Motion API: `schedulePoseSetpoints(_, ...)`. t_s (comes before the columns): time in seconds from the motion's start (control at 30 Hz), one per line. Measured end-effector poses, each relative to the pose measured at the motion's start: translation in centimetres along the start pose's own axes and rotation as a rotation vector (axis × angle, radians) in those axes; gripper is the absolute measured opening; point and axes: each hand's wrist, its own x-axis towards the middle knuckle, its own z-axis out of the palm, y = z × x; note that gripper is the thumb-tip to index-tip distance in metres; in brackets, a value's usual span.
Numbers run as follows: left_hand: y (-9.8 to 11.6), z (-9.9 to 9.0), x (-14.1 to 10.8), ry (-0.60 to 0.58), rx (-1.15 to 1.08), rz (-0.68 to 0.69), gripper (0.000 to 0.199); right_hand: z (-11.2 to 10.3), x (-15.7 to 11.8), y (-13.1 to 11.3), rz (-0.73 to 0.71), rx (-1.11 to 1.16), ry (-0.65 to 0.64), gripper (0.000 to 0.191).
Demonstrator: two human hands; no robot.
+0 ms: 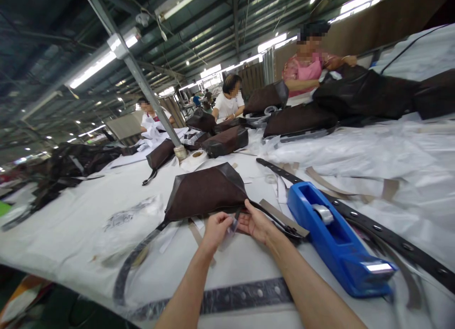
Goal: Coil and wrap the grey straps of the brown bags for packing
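A dark brown bag (208, 189) lies on the white table, its near edge just beyond both hands. My left hand (217, 229) pinches a small clear strip (233, 223) between thumb and fingers. At the bag's near right corner is my right hand (256, 222), palm up with its fingers spread, touching the bag's edge and the strip; whether it grips anything is unclear. A plastic-wrapped strap (131, 260) runs from the bag's left end and curves toward me, passing under my forearms.
A blue tape dispenser (337, 243) stands to the right, beside a black studded strap (377, 228). Clear plastic (130, 224) lies left. Behind are more brown bags (227, 140), a metal pole (142, 77) and a tape roll (197, 156). Several people work across the table.
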Motion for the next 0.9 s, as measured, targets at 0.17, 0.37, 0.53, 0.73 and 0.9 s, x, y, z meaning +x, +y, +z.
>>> schedulePoseSetpoints(0.17, -0.3, 1.1, -0.4, -0.06, -0.053, -0.115, 0.027, -0.2, 1.0, 0.2, -0.125, 0.115, 0.103, 0.013)
schedulePoseSetpoints(0.37, 0.4, 1.9, -0.9, -0.081, -0.132, -0.153, 0.036, -0.5, 1.4, 0.3, -0.146, 0.13, 0.093, 0.008)
schedulePoseSetpoints(0.53, 0.5, 2.6, -0.2, 0.013, -0.295, -0.169, 0.046, -0.5, 1.4, 0.7, -0.114, 0.084, 0.057, 0.008)
schedulePoseSetpoints(0.73, 0.0, 3.3, 0.3, 0.04, -0.316, -0.202, 0.044, -0.1, 0.9, 0.6, -0.215, 0.128, 0.043, 0.025)
schedulePoseSetpoints(0.9, -0.3, 3.4, 0.2, 0.046, -0.369, -0.201, 0.041, -0.1, 1.0, 0.1, -0.295, 0.205, 0.089, 0.03)
